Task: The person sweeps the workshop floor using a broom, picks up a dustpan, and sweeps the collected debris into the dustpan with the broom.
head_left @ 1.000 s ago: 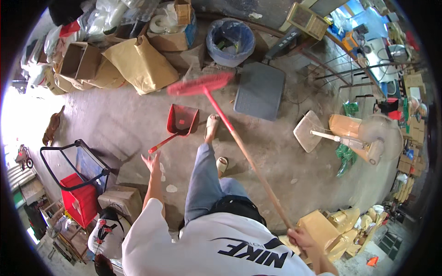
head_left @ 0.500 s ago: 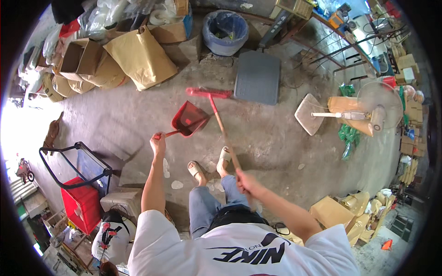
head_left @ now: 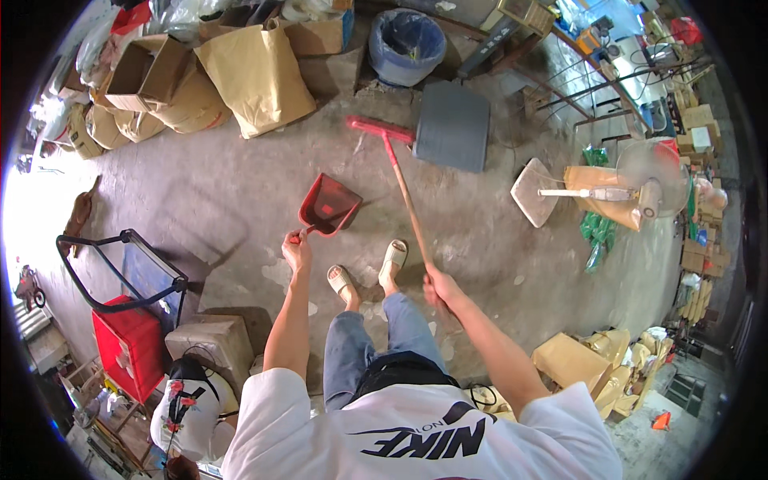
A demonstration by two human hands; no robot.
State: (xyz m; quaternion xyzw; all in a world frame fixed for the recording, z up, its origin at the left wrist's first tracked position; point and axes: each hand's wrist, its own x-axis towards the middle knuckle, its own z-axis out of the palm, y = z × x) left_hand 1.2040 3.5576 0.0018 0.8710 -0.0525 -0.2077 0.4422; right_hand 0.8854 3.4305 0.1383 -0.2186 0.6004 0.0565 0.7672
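Note:
My left hand (head_left: 297, 250) is closed round the short handle of a red dustpan (head_left: 330, 204), which is held over the concrete floor ahead of my feet. My right hand (head_left: 442, 286) grips the wooden stick of a broom (head_left: 410, 204), its fingers wrapped and slightly blurred. The broom's red head (head_left: 376, 128) lies farther out, its right end against the edge of a grey platform scale (head_left: 452, 126). Dustpan and broom head are apart. What lies inside the dustpan is too unclear to name.
A bin with a blue liner (head_left: 406, 48) stands beyond the scale. Sacks and a big paper bag (head_left: 258, 80) line the far left. On the right is a white standing fan (head_left: 592, 194). A red basket cart (head_left: 128, 348) stands near left; cardboard (head_left: 572, 360) lies near right.
The broom head has moved farther away and slightly right, up to the scale's edge. My right hand has shifted forward and right. My left hand has moved a little right, still on the dustpan.

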